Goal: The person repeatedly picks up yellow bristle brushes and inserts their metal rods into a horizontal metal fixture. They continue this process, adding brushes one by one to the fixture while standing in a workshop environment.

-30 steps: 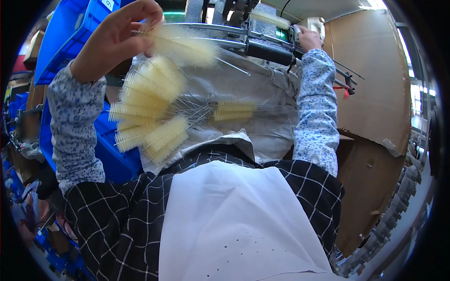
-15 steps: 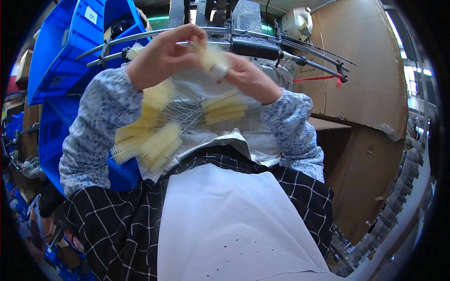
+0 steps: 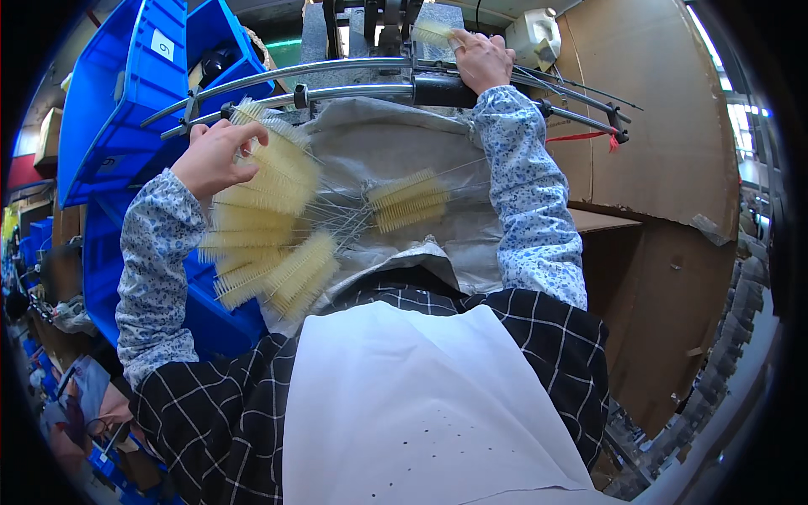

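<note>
My right hand [image 3: 484, 61] is raised to the far side, over the dark sleeve on the metal rails. Its fingers are closed on a bottle brush with a pale yellow bristle head [image 3: 433, 34], which points left toward the dark machine. On the left, my left hand [image 3: 220, 157] hovers at the edge of a heap of yellow bottle brushes [image 3: 278, 178]. Its fingers are bent but apart, and no brush shows between them. More brushes [image 3: 408, 200] lie opposite, their thin wire stems crossing those of the heap on the grey cloth [image 3: 379, 135].
Curved metal rails [image 3: 337, 91] run across the far side, with a red string [image 3: 581, 136] tied near the right end. Blue bins [image 3: 126, 93] stand at the left. Cardboard [image 3: 648, 118] walls the right, and a white jug [image 3: 534, 40] sits at the back.
My hands, together at a blurred brush before, have parted. The right moved away and rightward with a brush; the left came down and left to the heap.
</note>
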